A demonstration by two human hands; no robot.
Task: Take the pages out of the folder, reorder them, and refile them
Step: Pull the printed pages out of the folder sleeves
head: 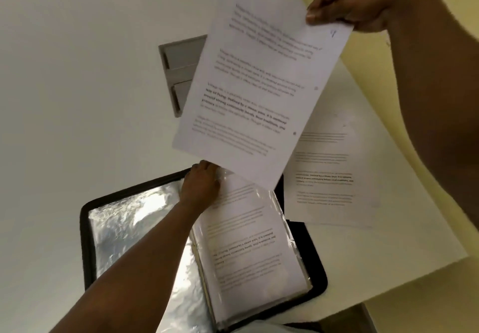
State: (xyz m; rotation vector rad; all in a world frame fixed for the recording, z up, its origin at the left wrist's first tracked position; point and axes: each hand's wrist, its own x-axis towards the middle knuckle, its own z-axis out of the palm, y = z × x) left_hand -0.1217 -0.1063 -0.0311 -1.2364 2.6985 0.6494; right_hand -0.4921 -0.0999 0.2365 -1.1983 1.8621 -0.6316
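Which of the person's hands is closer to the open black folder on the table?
Left. The left hand rests on the top edge of the sleeved pages inside the folder. The right hand is raised well above it, pinching a corner of a loose printed page.

The open folder (88, 229) lies on the bench (77, 99) at its near edge. A stack of sleeved pages (254, 249) fills the folder's right half. Just right of the folder, near the bench's right edge, a loose page (329, 182) lies flat, overlapping the folder's far right corner. Another sheet (259, 86) hangs above both, over a recessed panel (178, 60) set mid-bench behind the folder.
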